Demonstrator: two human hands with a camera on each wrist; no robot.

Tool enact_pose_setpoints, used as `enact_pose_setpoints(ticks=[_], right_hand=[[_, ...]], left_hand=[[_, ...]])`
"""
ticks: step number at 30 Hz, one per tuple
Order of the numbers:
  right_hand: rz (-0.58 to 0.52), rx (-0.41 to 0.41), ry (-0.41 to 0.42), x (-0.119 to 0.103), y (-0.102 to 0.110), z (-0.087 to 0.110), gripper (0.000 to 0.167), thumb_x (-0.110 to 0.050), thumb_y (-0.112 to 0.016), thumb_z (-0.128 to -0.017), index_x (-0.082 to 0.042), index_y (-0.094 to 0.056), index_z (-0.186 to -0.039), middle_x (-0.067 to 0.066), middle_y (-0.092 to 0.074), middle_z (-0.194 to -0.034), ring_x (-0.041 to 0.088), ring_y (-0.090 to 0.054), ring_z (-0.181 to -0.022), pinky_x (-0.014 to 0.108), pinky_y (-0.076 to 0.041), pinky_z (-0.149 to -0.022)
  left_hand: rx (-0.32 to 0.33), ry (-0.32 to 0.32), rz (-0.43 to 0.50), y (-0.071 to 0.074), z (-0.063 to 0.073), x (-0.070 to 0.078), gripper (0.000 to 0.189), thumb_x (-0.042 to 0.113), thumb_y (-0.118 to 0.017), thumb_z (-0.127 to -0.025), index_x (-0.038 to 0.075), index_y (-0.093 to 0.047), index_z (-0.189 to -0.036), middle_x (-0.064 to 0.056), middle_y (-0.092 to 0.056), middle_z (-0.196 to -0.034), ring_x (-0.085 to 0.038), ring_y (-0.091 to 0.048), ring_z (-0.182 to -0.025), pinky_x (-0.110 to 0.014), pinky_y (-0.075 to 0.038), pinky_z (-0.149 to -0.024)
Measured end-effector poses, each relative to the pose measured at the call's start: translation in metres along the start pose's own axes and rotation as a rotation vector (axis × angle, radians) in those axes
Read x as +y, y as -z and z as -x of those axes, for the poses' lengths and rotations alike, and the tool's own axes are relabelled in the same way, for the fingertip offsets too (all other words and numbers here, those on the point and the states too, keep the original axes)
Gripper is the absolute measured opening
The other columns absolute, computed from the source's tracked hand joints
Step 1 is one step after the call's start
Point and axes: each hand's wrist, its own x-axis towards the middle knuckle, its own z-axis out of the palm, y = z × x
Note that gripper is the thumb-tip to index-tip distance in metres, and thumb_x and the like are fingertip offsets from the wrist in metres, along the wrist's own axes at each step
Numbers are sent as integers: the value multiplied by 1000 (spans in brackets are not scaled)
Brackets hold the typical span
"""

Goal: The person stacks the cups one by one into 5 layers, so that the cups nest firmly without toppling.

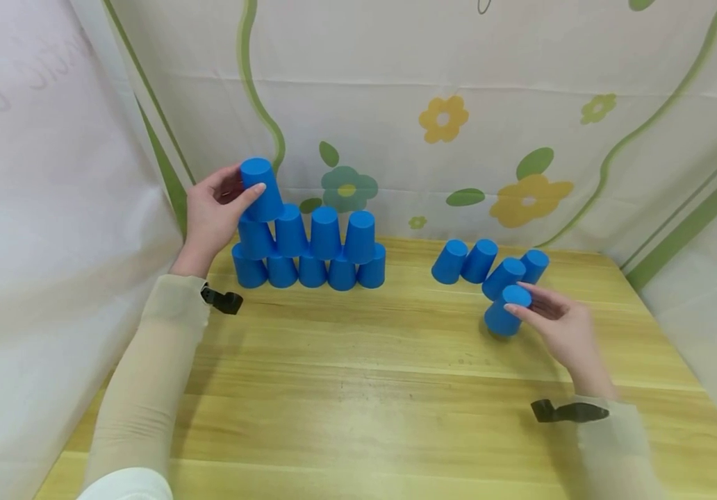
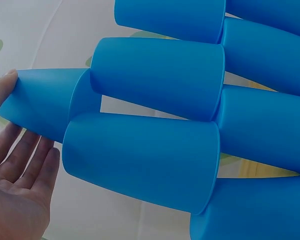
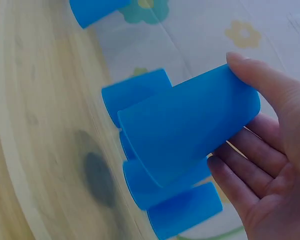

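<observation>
Stacking, seemingly: left hand (image 1: 213,212) pinches the top blue cup (image 1: 269,199), likely needing centring before release; right hand (image 1: 563,332) grips a spare blue cup (image 1: 501,318).

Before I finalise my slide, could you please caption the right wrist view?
The right hand holds an inverted blue cup above the table, with other blue cups behind it.

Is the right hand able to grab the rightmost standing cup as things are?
Probably not: the right hand holds a blue cup above the table, so it would likely need to release that before taking the rightmost cup.
</observation>
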Motion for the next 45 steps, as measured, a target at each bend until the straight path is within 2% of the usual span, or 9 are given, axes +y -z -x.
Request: enact_pose_setpoints(ticks=[6, 14, 22, 31, 34, 39, 45], right_hand=[[23, -64, 78, -14, -20, 6, 52, -39, -82, -87, -15, -70, -132, 6, -70, -124, 4, -66, -105, 13, -52, -82], [-55, -150, 181, -24, -48, 12, 47, -25, -84, -88, -10, -70, -130, 9, -71, -121, 10, -67, -108, 22, -54, -90], [-109, -223, 240, -36, -71, 21, 46, -22, -84, -87, -14, -70, -131, 3, -71, -122, 13, -67, -110, 34, -53, -96], [-135, -253, 259, -48, -93, 23, 47, -10, -85, -86, -5, -69, -130, 7, -71, -121, 17, -68, -109, 32, -53, -96], [-141, -272, 247, -53, -98, 23, 47, -13, -85, -86, -9, -70, -130, 3, -71, -122, 16, -67, -111, 34, -52, -98], [-171, -301, 249, -61, -109, 23, 47, -25, -87, -84, -21, -72, -128, -6, -71, -122, 12, -66, -112, 49, -50, -100], [-240, -345, 258, -70, -128, 23, 46, -29, -88, -83, -22, -73, -126, -5, -71, -120, 15, -66, -111, 62, -47, -99]], left_hand=[[0, 2, 3, 1, 1, -1, 55, 35, -75, -94, 15, -60, -143, -8, -64, -133, -24, -60, -118, -34, -49, -101], [-4, 6, 5, 1, 2, 2, 56, 36, -75, -94, 14, -60, -143, -8, -64, -133, -24, -60, -119, -34, -49, -102], [-3, 8, 0, 0, 0, -1, 56, 35, -75, -94, 14, -60, -144, -8, -64, -134, -25, -60, -119, -34, -49, -102], [-5, 15, -4, 1, 1, 2, 57, 37, -75, -94, 15, -59, -144, -8, -63, -135, -25, -59, -120, -35, -48, -103], [-6, 12, -1, 1, 2, 3, 57, 39, -75, -93, 15, -60, -144, -7, -64, -134, -24, -59, -120, -35, -48, -103], [-3, 19, 6, 1, 2, 2, 57, 40, -75, -93, 17, -61, -143, -6, -64, -134, -24, -59, -120, -35, -48, -103], [-2, 13, -1, 1, 2, 2, 57, 40, -76, -93, 16, -61, -143, -6, -64, -133, -24, -60, -119, -35, -49, -102]])
